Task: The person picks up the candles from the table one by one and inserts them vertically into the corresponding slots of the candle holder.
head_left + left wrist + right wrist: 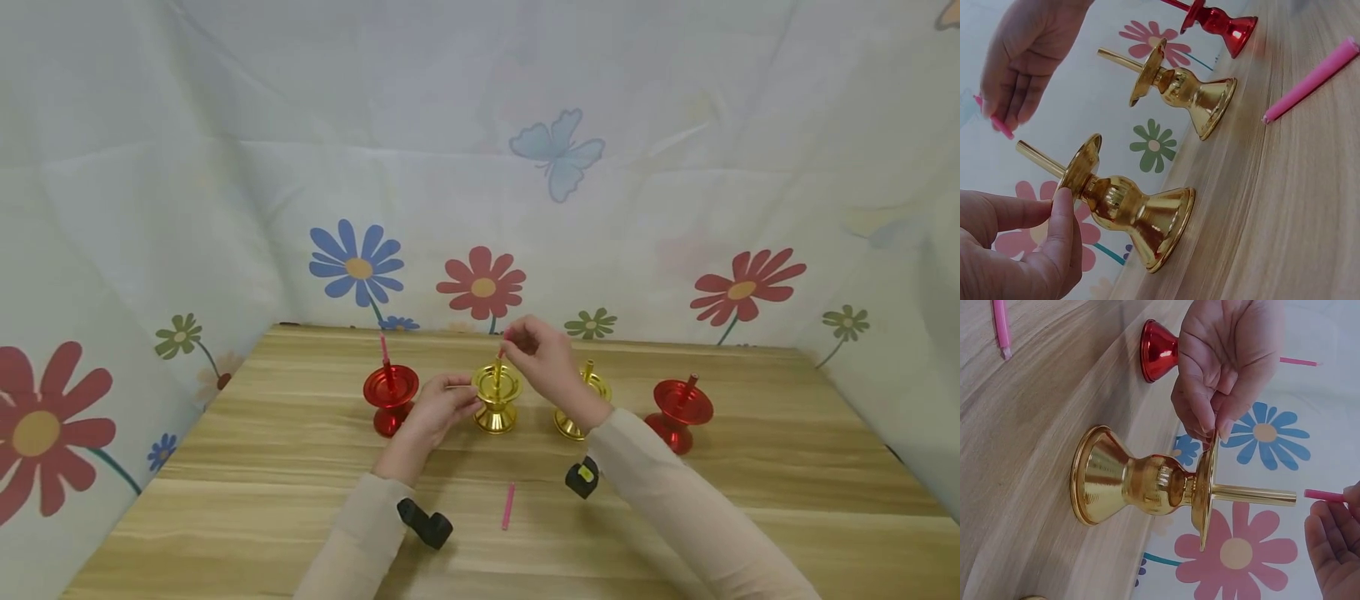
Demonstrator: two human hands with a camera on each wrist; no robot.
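My left hand [442, 408] pinches the dish rim of a gold candlestick [496, 417] that stands upright on the table. Above its thin tube, my right hand [546, 358] holds a pink candle [1324, 495] between thumb and fingers. In the right wrist view the candle's lower end is just apart from the tube's open top and roughly in line with it. Most of that candle is hidden by the fingers. A second pink candle [508, 506] lies on the table in front of the gold candlestick.
To the left stands a red candlestick [390, 404] with a pink candle in its tube. Right of my hands are another gold candlestick [1179, 87], partly behind the right wrist, and a red one [682, 408], both with bare tubes. A flowered cloth [637, 250] hangs behind the wooden table [262, 467].
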